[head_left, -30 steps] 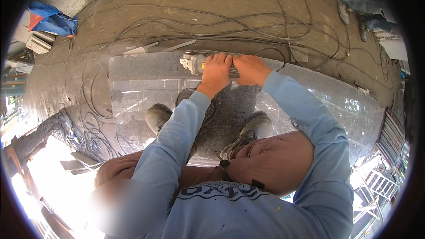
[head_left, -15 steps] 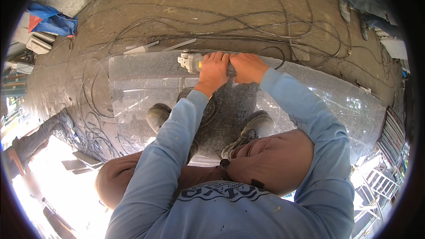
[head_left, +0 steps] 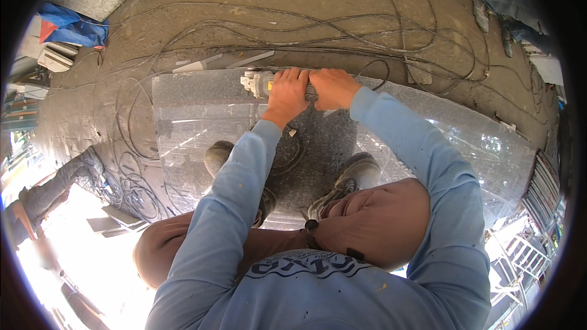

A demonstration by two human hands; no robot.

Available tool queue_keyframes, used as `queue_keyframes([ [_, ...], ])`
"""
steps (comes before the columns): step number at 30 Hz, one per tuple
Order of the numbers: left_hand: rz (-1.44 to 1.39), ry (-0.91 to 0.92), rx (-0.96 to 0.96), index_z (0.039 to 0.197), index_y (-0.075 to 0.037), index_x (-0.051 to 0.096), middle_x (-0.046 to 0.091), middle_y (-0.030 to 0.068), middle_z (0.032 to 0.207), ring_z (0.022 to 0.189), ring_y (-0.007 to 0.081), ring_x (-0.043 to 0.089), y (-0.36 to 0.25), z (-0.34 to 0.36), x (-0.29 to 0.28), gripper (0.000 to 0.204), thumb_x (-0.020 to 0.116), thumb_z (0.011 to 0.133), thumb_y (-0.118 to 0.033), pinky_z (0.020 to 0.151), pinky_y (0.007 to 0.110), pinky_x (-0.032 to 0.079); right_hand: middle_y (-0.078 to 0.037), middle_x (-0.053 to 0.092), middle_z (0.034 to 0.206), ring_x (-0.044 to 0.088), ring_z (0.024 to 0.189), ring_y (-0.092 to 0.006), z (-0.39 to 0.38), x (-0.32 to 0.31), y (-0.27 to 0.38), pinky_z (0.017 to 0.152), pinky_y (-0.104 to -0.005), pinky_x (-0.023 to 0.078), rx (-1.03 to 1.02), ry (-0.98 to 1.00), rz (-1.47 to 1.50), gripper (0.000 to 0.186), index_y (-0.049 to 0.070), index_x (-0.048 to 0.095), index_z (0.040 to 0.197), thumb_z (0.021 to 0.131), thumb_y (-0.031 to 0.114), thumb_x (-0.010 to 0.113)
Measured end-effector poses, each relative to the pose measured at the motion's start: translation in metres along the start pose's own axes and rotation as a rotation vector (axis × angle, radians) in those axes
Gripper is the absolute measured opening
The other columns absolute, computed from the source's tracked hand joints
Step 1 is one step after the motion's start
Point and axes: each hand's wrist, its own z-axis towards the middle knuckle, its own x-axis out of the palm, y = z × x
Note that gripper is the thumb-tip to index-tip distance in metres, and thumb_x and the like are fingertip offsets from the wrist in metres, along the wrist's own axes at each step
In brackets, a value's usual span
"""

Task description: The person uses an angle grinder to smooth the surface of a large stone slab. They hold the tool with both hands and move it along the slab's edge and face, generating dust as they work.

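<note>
An angle grinder (head_left: 252,84) with a pale metal head lies sideways at the far edge of a grey, polished stone slab (head_left: 483,143). My left hand (head_left: 287,95) is wrapped round its body just behind the head. My right hand (head_left: 331,88) grips its rear end, close beside the left; most of the grinder's body is hidden under my fingers. A black cable loops out beyond my right hand. My boots (head_left: 217,157) rest over the slab, below my arms. A small pale piece (head_left: 292,132) lies on the slab below my left hand.
Tangled cables (head_left: 330,21) cross the dusty floor. Pale offcuts (head_left: 195,66) lie past the slab. A blue-and-red sheet (head_left: 76,27) and stacked tiles (head_left: 58,58) are upper left. Other people's legs show at left (head_left: 55,189) and upper right (head_left: 520,36). Metal racks (head_left: 520,253) stand at right.
My two hands and the grinder have shifted a little left and slightly away from me along the slab's far edge, still gripping. My forearms moved with them.
</note>
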Motion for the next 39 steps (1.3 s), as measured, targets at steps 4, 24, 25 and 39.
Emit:
queue_keyframes([
  [4, -0.007, 0.025, -0.008, 0.121, -0.008, 0.063, 0.064, 0.0095, 0.108, 0.108, 0.0311, 0.063, -0.008, 0.003, -0.004, 0.065, 0.090, 0.063, -0.020, 0.097, 0.046, 0.047, -0.019, 0.074, 0.104, 0.071, 0.104, -0.0369, -0.008, -0.001, -0.003, 0.089, -0.0456, 0.058, -0.029, -0.045, 0.006, 0.043, -0.001, 0.066, 0.106, 0.071, 0.015, 0.085],
  [24, 0.007, -0.046, 0.021, 0.117, -0.011, 0.063, 0.062, 0.0081, 0.104, 0.105, 0.0291, 0.063, -0.037, 0.007, 0.007, 0.051, 0.082, 0.070, -0.017, 0.094, 0.043, 0.046, -0.019, 0.073, 0.109, 0.071, 0.107, -0.0361, -0.031, -0.007, -0.013, 0.092, -0.0448, 0.057, 0.065, 0.028, -0.061, 0.049, -0.003, 0.065, 0.113, 0.074, 0.017, 0.087],
  [25, 0.014, -0.038, 0.021, 0.117, -0.011, 0.062, 0.062, 0.0081, 0.104, 0.105, 0.0290, 0.063, -0.037, 0.007, 0.007, 0.051, 0.082, 0.070, -0.018, 0.094, 0.043, 0.046, -0.019, 0.073, 0.108, 0.071, 0.107, -0.0361, -0.031, -0.006, -0.014, 0.092, -0.0448, 0.057, 0.065, 0.027, -0.060, 0.048, -0.002, 0.065, 0.113, 0.074, 0.017, 0.087],
  [39, 0.015, 0.055, -0.037, 0.123, -0.009, 0.062, 0.063, 0.0081, 0.110, 0.111, 0.0294, 0.062, -0.012, 0.002, 0.000, 0.064, 0.087, 0.066, -0.019, 0.099, 0.044, 0.045, -0.019, 0.073, 0.105, 0.071, 0.106, -0.0371, -0.008, 0.003, -0.006, 0.090, -0.0468, 0.058, -0.005, -0.024, -0.016, 0.044, -0.002, 0.065, 0.108, 0.073, 0.014, 0.085],
])
